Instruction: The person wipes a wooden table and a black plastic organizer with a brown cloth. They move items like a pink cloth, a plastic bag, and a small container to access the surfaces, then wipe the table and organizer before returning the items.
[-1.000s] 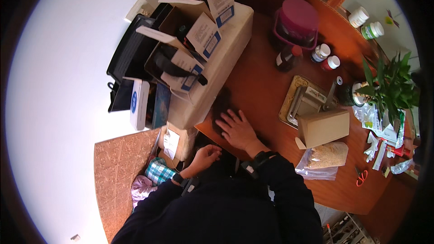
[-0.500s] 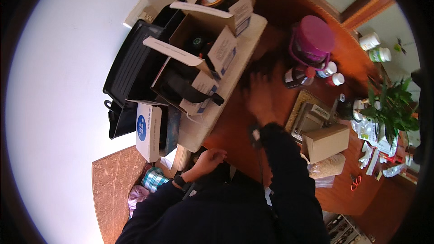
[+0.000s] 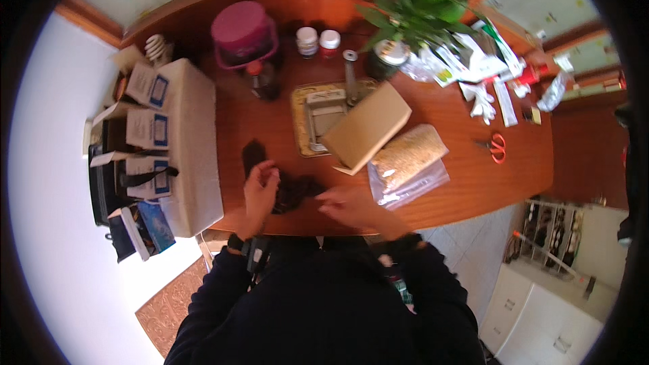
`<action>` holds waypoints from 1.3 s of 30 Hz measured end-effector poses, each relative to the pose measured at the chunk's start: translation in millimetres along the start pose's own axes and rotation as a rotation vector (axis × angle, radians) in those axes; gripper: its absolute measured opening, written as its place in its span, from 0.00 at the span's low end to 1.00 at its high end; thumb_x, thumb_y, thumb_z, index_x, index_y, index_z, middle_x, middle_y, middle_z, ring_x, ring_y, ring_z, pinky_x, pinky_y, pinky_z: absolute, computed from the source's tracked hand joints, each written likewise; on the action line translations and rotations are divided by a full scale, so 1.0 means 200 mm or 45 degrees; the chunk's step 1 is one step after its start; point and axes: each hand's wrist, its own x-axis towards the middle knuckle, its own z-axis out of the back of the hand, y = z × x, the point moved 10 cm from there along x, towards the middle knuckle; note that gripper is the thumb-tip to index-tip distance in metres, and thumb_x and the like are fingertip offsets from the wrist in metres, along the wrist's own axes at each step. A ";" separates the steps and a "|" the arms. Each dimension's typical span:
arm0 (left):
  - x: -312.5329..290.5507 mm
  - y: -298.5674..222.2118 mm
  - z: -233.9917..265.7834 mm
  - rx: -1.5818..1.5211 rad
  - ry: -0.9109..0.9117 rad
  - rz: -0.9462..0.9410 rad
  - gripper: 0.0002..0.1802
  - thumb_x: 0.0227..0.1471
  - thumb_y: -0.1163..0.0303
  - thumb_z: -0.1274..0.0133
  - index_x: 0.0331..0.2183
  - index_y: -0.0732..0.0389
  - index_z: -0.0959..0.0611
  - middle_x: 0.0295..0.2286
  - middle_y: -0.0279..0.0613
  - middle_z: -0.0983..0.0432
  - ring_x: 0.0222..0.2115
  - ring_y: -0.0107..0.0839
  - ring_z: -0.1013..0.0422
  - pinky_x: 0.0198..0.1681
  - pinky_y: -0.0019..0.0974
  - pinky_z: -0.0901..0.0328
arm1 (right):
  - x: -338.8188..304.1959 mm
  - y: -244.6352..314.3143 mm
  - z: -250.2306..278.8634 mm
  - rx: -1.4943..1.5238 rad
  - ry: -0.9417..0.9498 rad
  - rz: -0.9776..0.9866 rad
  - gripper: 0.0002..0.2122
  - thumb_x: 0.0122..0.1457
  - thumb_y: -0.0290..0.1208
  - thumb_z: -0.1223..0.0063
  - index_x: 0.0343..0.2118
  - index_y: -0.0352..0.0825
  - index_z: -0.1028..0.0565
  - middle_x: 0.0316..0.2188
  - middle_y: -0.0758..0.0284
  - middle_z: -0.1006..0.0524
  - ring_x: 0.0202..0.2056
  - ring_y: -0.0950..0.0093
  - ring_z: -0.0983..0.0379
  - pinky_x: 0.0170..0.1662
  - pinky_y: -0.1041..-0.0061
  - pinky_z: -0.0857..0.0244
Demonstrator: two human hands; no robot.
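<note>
On the wooden table (image 3: 270, 122), close to its front edge, lies a dark, loosely bunched thing (image 3: 295, 192); its kind is too blurred to tell. A flat black piece (image 3: 253, 154) sticks out beyond the fingers of my left hand (image 3: 259, 191), which are closed at its near end. Whether this piece and the dark bunch are one thing, I cannot tell. On the bunch's right side is my right hand (image 3: 355, 208), its fingers stretched toward it and somewhat smeared. I see nothing held in the right hand.
Left stands a pale block (image 3: 193, 142) beside open cartons (image 3: 145, 128). Behind are a purple bucket (image 3: 240, 30), a dark bottle (image 3: 262, 81) and a potted plant (image 3: 422, 0). Right of my hands lie a tray (image 3: 302, 122), a cardboard box (image 3: 372, 122), a grain bag (image 3: 409, 159) and scissors (image 3: 497, 148).
My view has turned right, toward the table. My right hand has drawn back from the far tabletop beside the pale block. My left hand has come over the table to the black piece.
</note>
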 end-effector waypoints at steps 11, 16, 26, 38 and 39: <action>0.60 0.13 -0.31 0.815 0.140 -0.229 0.17 0.47 0.66 0.39 0.35 0.71 0.19 0.26 0.56 0.21 0.30 0.46 0.23 0.32 0.43 0.31 | -1.16 -1.15 0.84 0.525 -1.365 -1.018 0.18 0.58 0.36 0.42 0.46 0.29 0.30 0.30 0.63 0.25 0.19 0.74 0.26 0.18 0.75 0.31; 0.60 0.07 -0.33 1.064 -0.035 -0.299 0.15 0.46 0.70 0.39 0.37 0.66 0.18 0.24 0.46 0.21 0.23 0.38 0.24 0.25 0.40 0.33 | -0.97 -1.35 0.54 1.138 -1.376 -1.052 0.18 0.58 0.36 0.42 0.43 0.28 0.30 0.28 0.59 0.23 0.21 0.71 0.23 0.19 0.72 0.26; 0.40 -0.04 -0.34 0.851 -0.170 -0.319 0.20 0.40 0.70 0.36 0.39 0.63 0.18 0.23 0.49 0.21 0.26 0.44 0.23 0.28 0.41 0.30 | -0.95 -1.34 0.65 1.027 -1.426 -0.935 0.07 0.60 0.28 0.47 0.28 0.30 0.29 0.17 0.63 0.25 0.16 0.73 0.25 0.16 0.73 0.27; 0.18 -0.01 -0.50 0.892 -0.025 -0.254 0.19 0.43 0.72 0.38 0.40 0.63 0.18 0.23 0.48 0.21 0.24 0.40 0.24 0.27 0.39 0.31 | -1.24 -1.54 0.86 0.940 -1.593 -1.034 0.06 0.59 0.24 0.49 0.29 0.27 0.31 0.18 0.60 0.25 0.16 0.69 0.24 0.17 0.69 0.25; 0.17 0.01 -0.53 0.896 -0.011 -0.202 0.17 0.43 0.72 0.38 0.39 0.64 0.17 0.24 0.48 0.21 0.24 0.39 0.24 0.27 0.39 0.31 | -1.25 -1.55 0.90 0.951 -1.587 -1.006 0.06 0.58 0.24 0.49 0.29 0.27 0.31 0.18 0.60 0.25 0.16 0.69 0.24 0.17 0.69 0.25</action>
